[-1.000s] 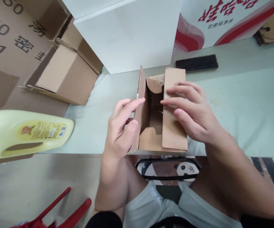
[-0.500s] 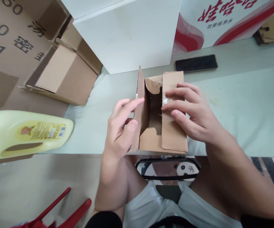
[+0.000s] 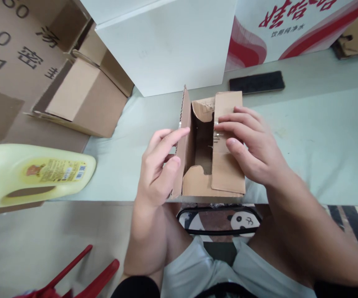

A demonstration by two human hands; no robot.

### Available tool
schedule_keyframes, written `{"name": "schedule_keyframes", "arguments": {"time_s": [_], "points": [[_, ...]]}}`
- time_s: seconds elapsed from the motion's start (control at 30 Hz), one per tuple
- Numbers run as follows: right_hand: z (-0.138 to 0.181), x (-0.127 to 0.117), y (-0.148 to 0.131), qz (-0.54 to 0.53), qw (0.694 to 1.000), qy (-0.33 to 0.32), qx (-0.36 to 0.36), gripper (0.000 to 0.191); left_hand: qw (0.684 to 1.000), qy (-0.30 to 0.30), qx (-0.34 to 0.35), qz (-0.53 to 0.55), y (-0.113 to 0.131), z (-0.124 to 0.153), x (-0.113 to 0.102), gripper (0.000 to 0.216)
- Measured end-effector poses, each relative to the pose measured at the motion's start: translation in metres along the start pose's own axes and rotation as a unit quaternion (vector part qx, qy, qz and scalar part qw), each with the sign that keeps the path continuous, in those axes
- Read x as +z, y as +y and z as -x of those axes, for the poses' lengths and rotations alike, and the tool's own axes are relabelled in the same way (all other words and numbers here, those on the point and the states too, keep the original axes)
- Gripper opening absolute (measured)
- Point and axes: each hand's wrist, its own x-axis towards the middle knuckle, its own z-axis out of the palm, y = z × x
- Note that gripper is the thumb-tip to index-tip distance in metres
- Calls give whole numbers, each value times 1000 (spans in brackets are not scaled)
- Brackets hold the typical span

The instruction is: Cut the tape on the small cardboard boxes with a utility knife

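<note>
A small brown cardboard box sits at the near edge of the table, its top open and its dark inside showing. My left hand holds the upright left flap, index finger across the flap's edge and thumb beside it; the other fingers are partly hidden. Over the folded-in right flap lies my right hand, fingers spread and flat. A bit of clear tape shines on that flap near the fingertips. Short end flaps with rounded cutouts stand at the box's far and near ends.
A black phone lies behind the box. White boxes and a red-and-white printed carton stand at the back. To the left are open cardboard boxes and a yellow bottle. A red stool is below left.
My right hand has shifted slightly right, its fingers now closer together on the right flap. That flap and the box's right side have tilted or moved a little. My left hand stays nearly still.
</note>
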Motion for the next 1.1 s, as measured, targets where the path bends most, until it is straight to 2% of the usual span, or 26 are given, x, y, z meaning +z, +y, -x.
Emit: {"name": "schedule_keyframes", "arguments": {"time_s": [0.37,0.5,0.73,0.97,1.1], "points": [[-3,-1,6,-21,998,2,-55,28,1000,-2,-19,-17,1,0,0,43],[-5,-3,5,-57,997,0,-61,26,1000,12,1,1,-1,0,1,40],[-4,-6,5,-57,998,9,-22,37,1000,5,9,-24,-1,0,-1,40],[-11,-9,-3,-31,999,14,15,19,1000,-2,-7,-2,6,-1,3,40],[-11,-10,-4,-3,998,38,46,10,1000,-8,-9,-18,7,-1,4,42]]}}
